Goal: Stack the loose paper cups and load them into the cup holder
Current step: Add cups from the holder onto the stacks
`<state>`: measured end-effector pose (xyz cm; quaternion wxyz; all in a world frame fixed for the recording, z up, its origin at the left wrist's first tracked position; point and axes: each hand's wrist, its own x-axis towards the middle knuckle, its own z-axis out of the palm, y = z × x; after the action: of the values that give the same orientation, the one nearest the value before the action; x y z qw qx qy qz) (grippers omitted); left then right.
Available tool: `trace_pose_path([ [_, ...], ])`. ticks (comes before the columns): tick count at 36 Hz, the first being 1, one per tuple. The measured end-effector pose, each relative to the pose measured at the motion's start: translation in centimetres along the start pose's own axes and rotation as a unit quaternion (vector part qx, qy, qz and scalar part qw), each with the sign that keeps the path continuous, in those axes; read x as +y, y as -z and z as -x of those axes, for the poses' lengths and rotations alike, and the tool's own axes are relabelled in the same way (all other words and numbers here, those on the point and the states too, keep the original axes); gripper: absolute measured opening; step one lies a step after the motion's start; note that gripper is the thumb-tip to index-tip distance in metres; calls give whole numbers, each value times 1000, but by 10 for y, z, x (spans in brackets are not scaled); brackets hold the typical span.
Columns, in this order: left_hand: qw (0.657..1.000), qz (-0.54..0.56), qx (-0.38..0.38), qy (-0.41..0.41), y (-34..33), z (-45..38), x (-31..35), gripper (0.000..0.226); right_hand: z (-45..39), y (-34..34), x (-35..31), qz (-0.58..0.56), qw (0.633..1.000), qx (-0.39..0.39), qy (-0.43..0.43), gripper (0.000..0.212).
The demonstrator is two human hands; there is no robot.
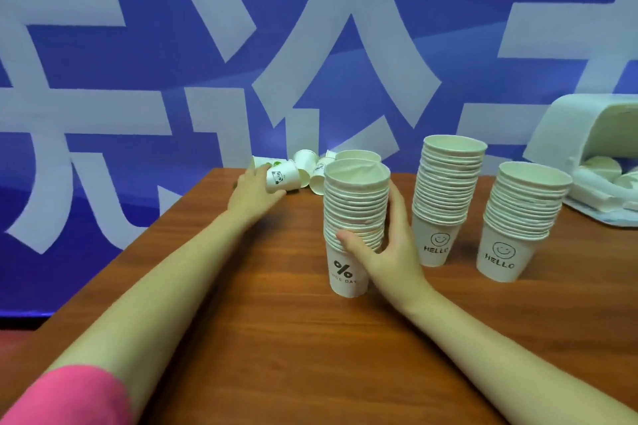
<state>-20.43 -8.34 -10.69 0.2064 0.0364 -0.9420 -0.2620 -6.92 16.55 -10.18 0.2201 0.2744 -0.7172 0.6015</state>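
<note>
The right hand (386,248) grips the nearest stack of paper cups (355,217), thumb across the front of the nested rims and fingers curled round the right side; the stack stands upright on the wooden table (310,338), and its bottom cup bears a "%" mark. The left hand (253,195) reaches to the far edge of the table and holds a loose cup (281,176) lying on its side, printed with a small panda figure. Just behind it lie several more loose cups (312,166), tipped over near the blue banner (138,62). To the right of the held stack stand two further upright stacks, each with a "HELLO" smiley cup at the base: a middle stack (445,197) and a right stack (524,217). The white cup holder (566,128) lies at the far right of the table, with cup bases visible in its open mouth.
</note>
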Motion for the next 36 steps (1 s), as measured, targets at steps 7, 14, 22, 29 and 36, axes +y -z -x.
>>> trace_pose_path([
  [7,978,-183,-24,-97,-28,-59,5,69,-3,16,7,26,1000,-9,13,86],
  [14,973,-201,25,-108,-38,-70,-8,62,-5,16,11,30,999,-21,23,83],
  [22,992,-95,-35,-68,-17,-38,-1,83,-2,16,9,6,1000,-9,15,81],
  [29,991,33,-124,-38,18,13,17,64,2,15,1,-2,1000,0,8,79],
  [36,841,539,2,33,99,61,89,45,8,14,-8,-12,1000,10,8,73],
])
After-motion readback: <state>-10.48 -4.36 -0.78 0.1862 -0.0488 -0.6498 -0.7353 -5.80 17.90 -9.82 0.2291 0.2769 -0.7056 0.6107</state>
